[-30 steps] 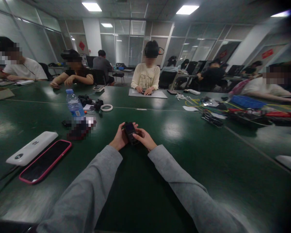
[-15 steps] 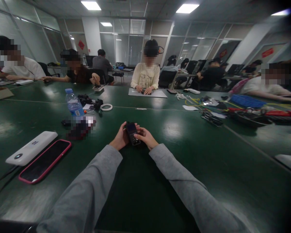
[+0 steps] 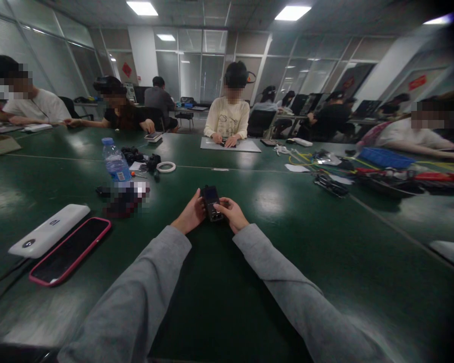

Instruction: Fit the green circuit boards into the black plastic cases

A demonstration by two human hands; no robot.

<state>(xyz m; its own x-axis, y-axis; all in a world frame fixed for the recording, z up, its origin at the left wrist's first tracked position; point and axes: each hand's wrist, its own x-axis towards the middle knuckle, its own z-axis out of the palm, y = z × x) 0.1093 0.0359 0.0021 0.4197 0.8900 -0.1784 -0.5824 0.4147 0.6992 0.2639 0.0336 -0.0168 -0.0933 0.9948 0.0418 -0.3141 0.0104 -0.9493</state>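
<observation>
Both hands hold a small black device upright at the centre of the frame, above the green table.

Nearest, two grey sleeves (image 3: 147, 287) run up from the bottom edge to the left hand (image 3: 191, 217) and right hand (image 3: 232, 214), which clasp the device (image 3: 212, 202) between them; the left fingers wrap its side, and the right thumb and fingers pinch its lower part. Compared with a second ago it has been tipped from lying slanted in the palms to standing with its screen facing the camera. At lower left lie a pink-edged phone (image 3: 70, 250) and a white power bank (image 3: 49, 230), side by side. Beyond them stands a water bottle (image 3: 115, 162), with a tape roll (image 3: 166, 167) further on. At the far edge, a person in a cream top (image 3: 227, 120) works on a grey mat (image 3: 230, 145).
</observation>
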